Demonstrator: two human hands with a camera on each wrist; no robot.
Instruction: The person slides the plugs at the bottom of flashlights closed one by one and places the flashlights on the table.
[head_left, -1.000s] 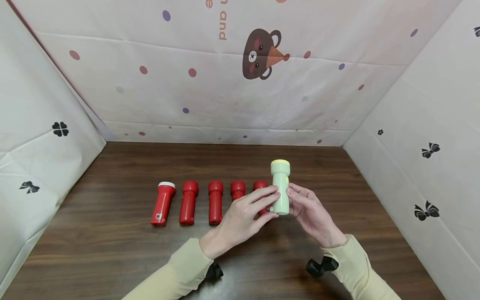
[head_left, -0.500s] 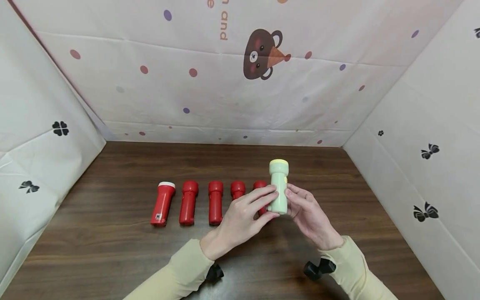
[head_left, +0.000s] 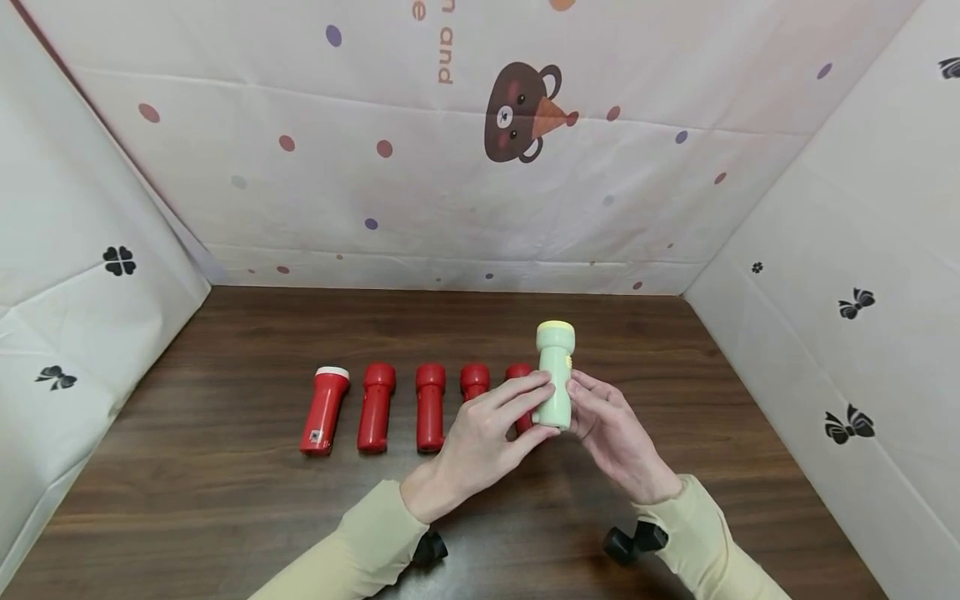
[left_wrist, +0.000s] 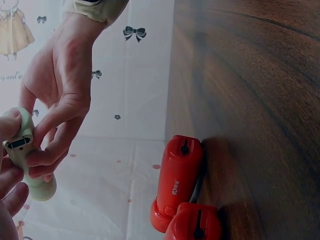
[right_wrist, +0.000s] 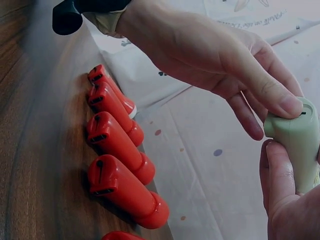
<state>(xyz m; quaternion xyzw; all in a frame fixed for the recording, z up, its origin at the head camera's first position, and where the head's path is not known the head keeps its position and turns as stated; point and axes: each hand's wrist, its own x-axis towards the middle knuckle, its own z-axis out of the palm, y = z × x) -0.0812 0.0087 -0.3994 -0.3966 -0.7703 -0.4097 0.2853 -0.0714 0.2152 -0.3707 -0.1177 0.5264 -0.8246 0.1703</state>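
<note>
A pale green flashlight (head_left: 555, 379) with a yellow rim is held above the table, its wide head pointing up and away. My left hand (head_left: 480, 437) grips its lower body from the left, with the thumb at the tail end in the right wrist view. From the other side my right hand (head_left: 618, 433) pinches the body between thumb and fingers. A charging-port-like slot (left_wrist: 20, 143) shows on the flashlight's tail in the left wrist view. Nearest behind the left hand lies a red flashlight (head_left: 518, 372), mostly covered by that hand.
Several red flashlights lie in a row to the left on the brown wooden table (head_left: 225, 500); the end one (head_left: 324, 412) has a white rim and a sticker. Printed white cloth walls (head_left: 420, 200) stand at the back and both sides.
The green flashlight and my right hand have shifted slightly to the left. My left hand has hardly moved, and both hands keep their hold.
</note>
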